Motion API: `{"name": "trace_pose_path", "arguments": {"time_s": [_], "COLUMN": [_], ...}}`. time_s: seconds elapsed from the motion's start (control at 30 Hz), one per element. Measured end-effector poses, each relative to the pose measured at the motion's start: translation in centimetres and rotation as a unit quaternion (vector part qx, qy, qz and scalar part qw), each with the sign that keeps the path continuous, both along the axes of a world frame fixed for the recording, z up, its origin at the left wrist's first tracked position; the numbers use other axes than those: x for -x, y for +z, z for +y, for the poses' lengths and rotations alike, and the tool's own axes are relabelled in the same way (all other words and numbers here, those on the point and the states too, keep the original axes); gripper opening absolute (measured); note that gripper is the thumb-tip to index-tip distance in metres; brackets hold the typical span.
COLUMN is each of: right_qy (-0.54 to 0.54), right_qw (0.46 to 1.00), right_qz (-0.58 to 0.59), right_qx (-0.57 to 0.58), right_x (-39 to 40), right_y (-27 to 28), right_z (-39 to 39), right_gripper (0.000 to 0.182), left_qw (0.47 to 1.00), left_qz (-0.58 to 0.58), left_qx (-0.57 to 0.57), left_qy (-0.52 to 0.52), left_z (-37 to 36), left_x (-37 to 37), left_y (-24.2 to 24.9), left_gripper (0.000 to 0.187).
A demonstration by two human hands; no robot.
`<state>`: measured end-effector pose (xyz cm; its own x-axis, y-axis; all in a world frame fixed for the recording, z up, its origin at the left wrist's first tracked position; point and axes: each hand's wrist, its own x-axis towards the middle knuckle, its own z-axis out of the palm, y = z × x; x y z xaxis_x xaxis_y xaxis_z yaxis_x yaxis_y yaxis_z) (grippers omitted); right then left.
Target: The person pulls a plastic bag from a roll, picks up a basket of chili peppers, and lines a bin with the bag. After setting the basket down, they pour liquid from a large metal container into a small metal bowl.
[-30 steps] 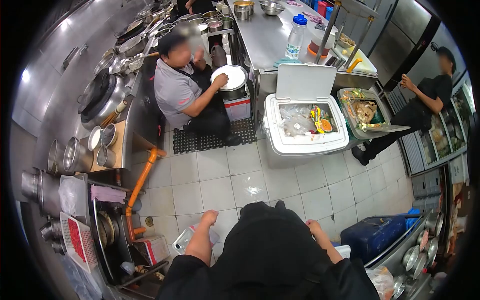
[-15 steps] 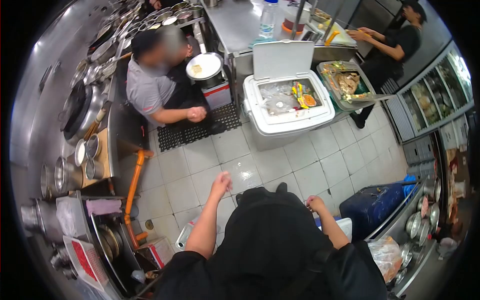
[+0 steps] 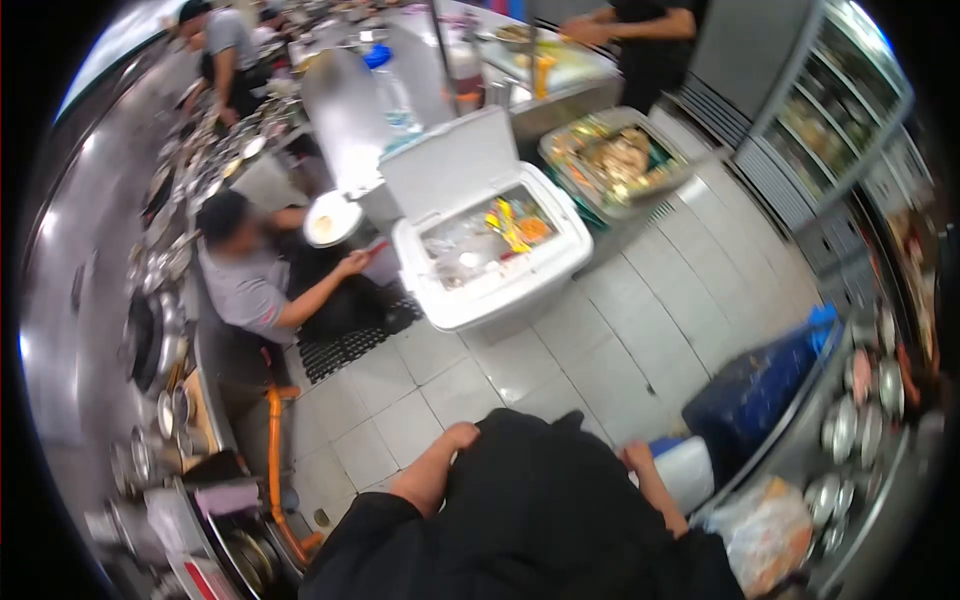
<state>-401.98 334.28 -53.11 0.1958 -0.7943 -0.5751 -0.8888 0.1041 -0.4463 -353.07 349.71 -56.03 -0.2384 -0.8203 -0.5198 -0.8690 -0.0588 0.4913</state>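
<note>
My left hand (image 3: 462, 436) is beside the front of my dark clothing, low in the view; its fingers are blurred and partly hidden. On the other side of my body, my right hand (image 3: 636, 457) hangs near a white container with a blue edge (image 3: 684, 476). What either hand holds, if anything, cannot be made out. Ahead of me stands a white bin (image 3: 492, 300) with its lid raised, holding plastic bags and yellow and orange waste. To its right is a grey bin (image 3: 620, 160) full of food scraps.
A person in a grey shirt (image 3: 240, 290) crouches at the left by a white-topped pot (image 3: 331, 220). Another person's arms (image 3: 640, 28) are at the back counter. A blue drum (image 3: 750, 400), shelves of bowls and an orange pipe (image 3: 274, 450) flank the tiled floor (image 3: 600, 340).
The view has turned, and the bins appear further left. My left hand has come down and in against my clothing. The crouching person's arm now reaches out towards the white bin.
</note>
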Motion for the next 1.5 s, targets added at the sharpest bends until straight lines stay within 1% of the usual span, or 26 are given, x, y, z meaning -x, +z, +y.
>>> {"name": "trace_pose_path", "arguments": {"time_s": [0.03,0.07,0.13,0.2,0.27,0.3,0.37,0.43,0.53,0.6,0.67,0.7,0.73,0.77,0.83,0.93,0.97,1.03,1.07,1.13,1.23,1.3,1.37,1.4,1.47,1.5], "right_qy": [0.145,0.103,-0.117,-0.212,-0.208,-0.213,-0.19,-0.174,-0.025,0.066,0.126,0.146,0.152,0.15,0.132,0.144,0.148,0.146,0.128,0.195,0.236,0.236,0.228,0.218,0.182,0.18], "right_qw": [0.988,0.994,0.978,0.945,0.949,0.951,0.953,0.954,0.99,0.996,0.992,0.989,0.988,0.989,0.991,0.989,0.985,0.98,0.975,0.961,0.95,0.961,0.96,0.959,0.963,0.962], "right_qz": [0.002,-0.043,-0.075,-0.151,-0.13,-0.113,-0.113,-0.111,-0.032,-0.017,-0.013,-0.014,-0.017,-0.01,0.009,-0.013,-0.049,-0.023,0.003,0.067,0.118,0.061,0.076,0.087,0.092,0.091], "right_qx": [0.047,0.014,-0.158,-0.197,-0.199,-0.194,-0.206,-0.218,-0.132,-0.062,-0.01,0.009,0.015,0.012,-0.002,-0.035,-0.077,-0.131,-0.184,-0.187,-0.168,-0.132,-0.145,-0.161,-0.177,-0.182], "right_x": [3.5,3.6,2.2,3.5,3.5,3.4,3.3,2.7,0.6,2.5,5.3,6.2,5.5,5.0,2.5,0.6,0.5,0.3,-0.8,-2.8,-5.6,-7.0,-9.1,-10.0,-12.2,-13.6], "right_y": [-5.7,-4.3,0.0,-1.4,-1.2,-1.1,-1.6,-1.2,2.3,-1.9,-6.4,-7.7,-6.1,-4.2,1.8,4.9,4.2,4.7,6.2,8.0,8.8,8.5,7.6,6.7,4.7,4.1], "right_z": [-0.9,-2.1,-5.3,-7.6,-9.7,-11.0,-12.8,-14.3,-17.0,-19.3,-21.6,-22.7,-23.9,-25.1,-26.4,-27.9,-28.7,-29.7,-29.7,-30.3,-30.8,-30.7,-30.7,-30.8,-29.6,-28.8], "right_gripper": [0.029,0.029,0.015,0.009,0.009,0.009,0.011,0.013,0.013,0.015,0.016,0.017,0.018,0.02,0.027,0.029,0.024,0.021,0.018,0.014,0.013,0.012,0.012,0.012,0.012,0.013], "left_qw": [0.993,0.973,0.984,0.949,0.972,0.969,0.924,0.918,0.901,0.934,0.928,0.945,0.96,0.958,0.945,0.901,0.893,0.829,0.823,0.828,0.862,0.863,0.818,0.819,0.768,0.771], "left_qz": [0.021,0.028,0.009,0.05,-0.009,-0.008,0.069,0.074,0.104,0.027,0.043,0.043,0.041,0.046,0.013,0.038,0.039,0.108,0.107,0.125,0.086,0.086,0.079,0.084,0.116,0.142], "left_qx": [-0.108,-0.209,-0.16,-0.223,-0.036,-0.035,-0.111,-0.093,-0.075,-0.197,-0.206,-0.19,-0.171,-0.169,-0.044,0.006,0.007,0.012,0.013,0.028,-0.013,-0.038,-0.034,-0.033,-0.001,-0.02], "left_qy": [0.048,0.098,0.08,0.219,0.234,0.243,0.361,0.379,0.415,0.297,0.309,0.263,0.219,0.228,0.323,0.432,0.447,0.548,0.558,0.546,0.499,0.497,0.568,0.567,0.63,0.621], "left_z": [-0.9,-1.6,-3.2,-6.8,-8.4,-9.4,-11.7,-12.8,-13.9,-15.3,-16.5,-17.1,-18.0,-18.8,-20.6,-22.6,-22.6,-21.9,-20.9,-18.7,-14.5,-11.4,-8.2,-6.6,-3.1,-1.2], "left_x": [0.5,1.0,0.4,0.8,1.1,1.3,1.9,2.9,3.8,3.7,4.1,4.1,4.0,3.9,4.1,4.8,5.7,7.2,8.0,10.7,13.3,14.1,13.8,13.4,12.3,11.1], "left_y": [-0.3,-1.1,-1.1,3.1,3.3,3.3,5.3,4.4,3.1,0.3,-1.0,-1.8,-2.0,-2.2,-0.9,2.7,3.5,5.0,5.3,4.8,0.2,-1.8,-3.4,-3.9,-4.6,-5.6], "left_gripper": [0.026,0.028,0.04,0.039,0.034,0.034,0.029,0.029,0.025,0.023,0.023,0.024,0.024,0.024,0.024,0.024,0.024,0.025,0.025,0.026,0.026,0.026,0.027,0.027,0.027,0.026]}}
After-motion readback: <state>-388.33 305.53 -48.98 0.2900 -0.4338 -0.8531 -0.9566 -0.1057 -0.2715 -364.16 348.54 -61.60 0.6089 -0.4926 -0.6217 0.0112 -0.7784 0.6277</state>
